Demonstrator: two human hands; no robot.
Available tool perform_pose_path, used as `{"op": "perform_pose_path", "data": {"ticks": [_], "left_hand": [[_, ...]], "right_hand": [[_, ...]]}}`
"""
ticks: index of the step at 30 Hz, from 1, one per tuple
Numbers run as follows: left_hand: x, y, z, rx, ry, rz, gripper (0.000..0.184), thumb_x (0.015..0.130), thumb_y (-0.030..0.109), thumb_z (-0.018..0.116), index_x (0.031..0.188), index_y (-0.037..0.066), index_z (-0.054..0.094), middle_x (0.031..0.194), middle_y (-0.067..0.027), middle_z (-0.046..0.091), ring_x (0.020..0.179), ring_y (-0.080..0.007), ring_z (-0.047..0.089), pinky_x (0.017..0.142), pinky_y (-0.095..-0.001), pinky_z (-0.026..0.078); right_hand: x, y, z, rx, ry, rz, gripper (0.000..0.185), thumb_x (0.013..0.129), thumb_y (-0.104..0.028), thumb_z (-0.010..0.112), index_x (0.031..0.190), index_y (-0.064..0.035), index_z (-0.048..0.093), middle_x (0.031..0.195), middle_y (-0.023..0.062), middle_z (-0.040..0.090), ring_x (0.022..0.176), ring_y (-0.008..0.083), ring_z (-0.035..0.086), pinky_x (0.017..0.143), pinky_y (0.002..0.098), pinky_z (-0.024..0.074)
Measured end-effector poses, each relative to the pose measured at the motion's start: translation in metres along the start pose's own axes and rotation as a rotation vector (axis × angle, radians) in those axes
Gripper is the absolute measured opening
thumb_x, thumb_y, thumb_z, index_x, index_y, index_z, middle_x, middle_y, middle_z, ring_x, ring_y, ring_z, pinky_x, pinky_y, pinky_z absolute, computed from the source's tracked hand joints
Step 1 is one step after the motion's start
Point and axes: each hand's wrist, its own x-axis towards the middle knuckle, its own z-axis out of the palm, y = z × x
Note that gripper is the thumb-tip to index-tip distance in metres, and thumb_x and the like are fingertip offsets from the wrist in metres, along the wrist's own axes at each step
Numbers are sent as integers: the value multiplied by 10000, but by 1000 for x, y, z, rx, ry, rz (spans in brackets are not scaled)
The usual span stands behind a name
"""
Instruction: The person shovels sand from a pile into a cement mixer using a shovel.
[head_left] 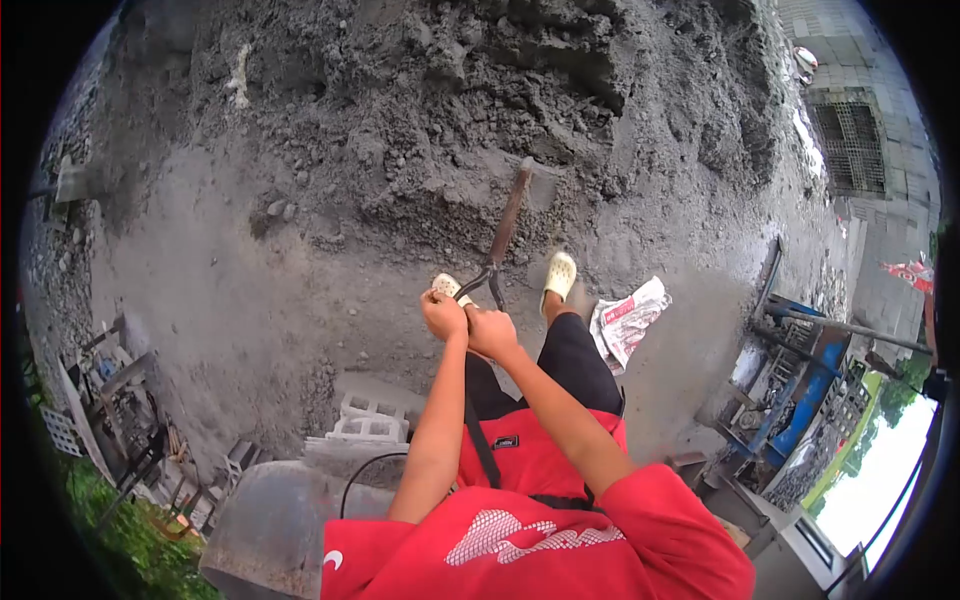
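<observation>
A shovel (509, 218) stands tilted in front of me, its brown shaft running down to a blade (541, 187) set at the foot of the grey sand heap. The top of its shaft forks into a dark handle (490, 277). My left hand (443, 315) is closed at the left prong of that fork. Right beside it, touching, my right hand (490, 331) is closed where the other prong ends. The crossbar between the prongs is hidden by my hands.
A heap of damp grey sand (430, 110) rises ahead. A crumpled white sack (630, 322) lies right of my feet. Hollow concrete blocks (370, 418) and a metal wheelbarrow-like tub (268, 535) are at my left. A blue metal frame (800, 400) stands at right.
</observation>
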Motion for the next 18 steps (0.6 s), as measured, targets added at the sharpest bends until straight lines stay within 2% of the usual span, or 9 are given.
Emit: {"op": "perform_pose_path", "data": {"ticks": [1,3,4,6,9,10,12,15,18], "left_hand": [[2,-11,4,-68,50,69,221,874,151,448,983,22,590,987,-171,627,923,-344,594,796,-428,456],[1,-22,1,-35,75,56,220,867,149,457,973,11,591,991,-176,626,924,-346,595,800,-422,456],[-1,-28,1,-22,85,47,219,863,148,461,967,5,592,993,-179,625,924,-347,595,803,-419,456],[1,-58,10,-36,101,67,212,853,131,475,968,-8,587,986,-186,625,920,-341,599,805,-407,456],[1,-95,21,-71,145,40,189,844,86,481,969,-10,586,967,-181,626,895,-316,607,790,-383,463],[0,-105,21,-67,162,37,182,842,67,478,967,-11,585,955,-175,627,878,-302,611,780,-372,467],[-3,-134,25,-156,174,47,180,840,50,469,965,-14,581,938,-165,626,854,-279,612,761,-358,470],[-11,-169,42,-194,146,71,180,834,33,457,962,-13,576,903,-149,625,815,-250,613,738,-348,474],[-37,-214,60,-75,98,4,187,818,18,448,951,4,579,868,-139,637,792,-250,626,728,-362,477]], "right_hand": [[-3,1,10,9,25,-5,293,732,-324,614,859,-68,552,650,162,623,595,338,629,548,448,498],[-9,5,25,25,43,1,272,733,-299,618,829,-57,540,588,171,598,541,336,617,497,441,489],[-12,9,33,-5,-61,12,361,761,-331,598,953,-38,511,645,169,622,564,348,620,522,461,490],[-21,16,47,13,-61,24,332,745,-337,613,883,-46,537,649,179,621,578,355,621,542,467,493],[-30,26,66,25,-199,28,310,748,-313,608,895,-59,509,765,186,630,658,368,625,590,473,492],[-35,31,79,71,-129,-19,280,758,-282,595,895,-59,497,728,173,621,626,370,616,566,469,487],[-42,40,95,119,-187,-9,294,742,-225,622,948,-49,508,836,177,618,766,351,619,654,452,491],[-61,64,98,200,-150,-127,378,726,-178,658,1047,-39,514,973,194,580,948,304,579,805,419,465],[-109,95,75,281,45,76,474,711,-170,688,1127,-38,503,1096,183,520,1074,289,510,917,403,408]]}}
